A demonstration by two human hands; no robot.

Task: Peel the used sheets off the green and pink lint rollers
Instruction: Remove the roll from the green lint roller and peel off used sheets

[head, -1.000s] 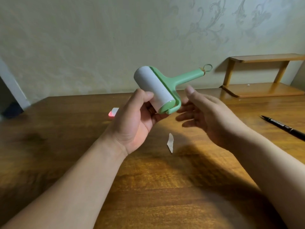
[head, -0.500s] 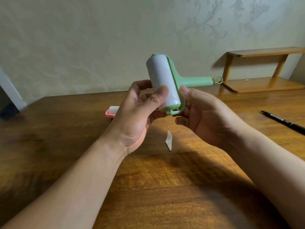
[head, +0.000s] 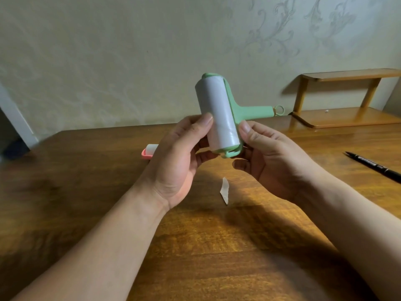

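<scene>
Both hands hold the green lint roller (head: 219,114) up above the wooden desk (head: 195,246), its white sheet drum nearly upright and tilted a little to the left, its handle pointing right toward the small wooden shelf (head: 347,118) at the desk's far right corner. The left hand (head: 175,161) has its fingers closed on the drum's lower left side, thumb tip pressed against the sheet. The right hand (head: 269,157) grips the lower right end, thumb on the green frame just beside the drum, fingers curled underneath. A faint diagonal seam shows on the sheet near the bottom of the drum.

The pink lint roller (head: 148,153) lies on the desk behind the left hand, mostly hidden by it; only one end shows. A small torn scrap of white sheet (head: 225,190) lies on the desk below and between the hands, apart from both. A black pen (head: 375,167) lies at the right, running off the frame edge. No containers are visible, and the shelf's lower board holds only a tiny pale speck.

The near desk between the forearms is bare wood, and so is the left part. The far edge meets the wall just behind the roller
</scene>
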